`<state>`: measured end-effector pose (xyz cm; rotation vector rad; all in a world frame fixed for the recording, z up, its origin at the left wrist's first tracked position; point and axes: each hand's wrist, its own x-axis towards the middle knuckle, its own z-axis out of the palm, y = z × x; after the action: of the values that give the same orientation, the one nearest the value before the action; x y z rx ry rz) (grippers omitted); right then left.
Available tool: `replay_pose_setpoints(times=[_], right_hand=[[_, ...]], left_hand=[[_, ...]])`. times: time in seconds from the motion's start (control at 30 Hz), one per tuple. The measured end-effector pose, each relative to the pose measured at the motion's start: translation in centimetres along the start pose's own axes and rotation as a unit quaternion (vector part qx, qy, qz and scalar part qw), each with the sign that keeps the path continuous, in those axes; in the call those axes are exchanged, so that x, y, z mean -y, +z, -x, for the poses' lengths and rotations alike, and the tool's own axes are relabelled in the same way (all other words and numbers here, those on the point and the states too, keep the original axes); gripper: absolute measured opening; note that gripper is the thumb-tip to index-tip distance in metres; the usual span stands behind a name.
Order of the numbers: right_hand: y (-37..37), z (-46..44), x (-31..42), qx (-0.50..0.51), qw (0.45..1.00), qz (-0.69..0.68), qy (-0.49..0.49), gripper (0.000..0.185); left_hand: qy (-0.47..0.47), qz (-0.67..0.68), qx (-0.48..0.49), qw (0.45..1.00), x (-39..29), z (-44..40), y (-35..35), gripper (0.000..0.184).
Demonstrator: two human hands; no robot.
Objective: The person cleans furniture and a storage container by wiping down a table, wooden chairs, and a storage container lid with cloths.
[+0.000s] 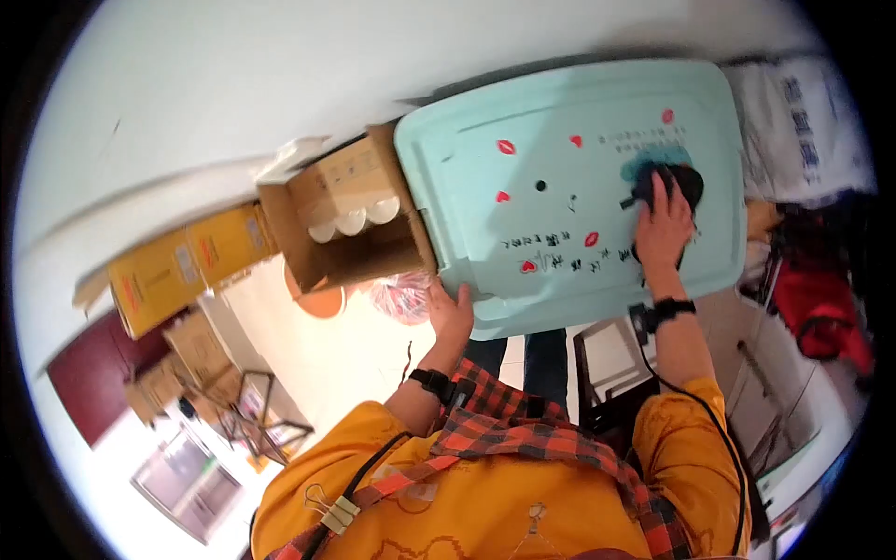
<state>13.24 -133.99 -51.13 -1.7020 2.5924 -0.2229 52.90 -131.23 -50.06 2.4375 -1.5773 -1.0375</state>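
Note:
A pale green plastic storage bin lid (467, 224), printed with red hearts, lips and black writing, lies in front of me. On its right part, my right hand (665, 224) presses down on a dark crumpled cloth (691, 189), fingers bent over it. A teal patch shows on the lid just beyond the cloth. My left hand (452, 315) is at the near left corner of the lid, thumb on top and fingers round the edge. Part of those fingers is hard to make out.
Left of the lid stands an open cardboard box (350, 261) with white round items inside. Yellow cartons (177, 266) line the wall farther left. Below are an orange basin (320, 301) and a plastic bag (401, 297). A white printed sack (803, 131) and red fabric (821, 308) lie at right.

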Motion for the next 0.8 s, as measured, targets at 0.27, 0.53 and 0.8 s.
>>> replay_pose_setpoints(times=[0.27, 0.53, 0.8], right_hand=[[1.2, 3.2, -5.0, -0.015, 0.990, 0.067, 0.125, 0.047], [-1.7, 1.4, -6.5, 0.013, 0.989, -0.128, 0.074, 0.049], [-3.4, -1.1, -14.9, 0.099, 0.965, -0.165, 0.177, 0.057]], left_hand=[[-0.021, 0.048, -0.107, 0.993, -0.2, 2.0, 0.5, 0.056], [-0.125, 0.337, 0.128, 0.924, -8.3, 7.6, -11.5, 0.064], [0.249, 0.538, 0.239, 0.769, -11.0, 12.3, -10.4, 0.067]])
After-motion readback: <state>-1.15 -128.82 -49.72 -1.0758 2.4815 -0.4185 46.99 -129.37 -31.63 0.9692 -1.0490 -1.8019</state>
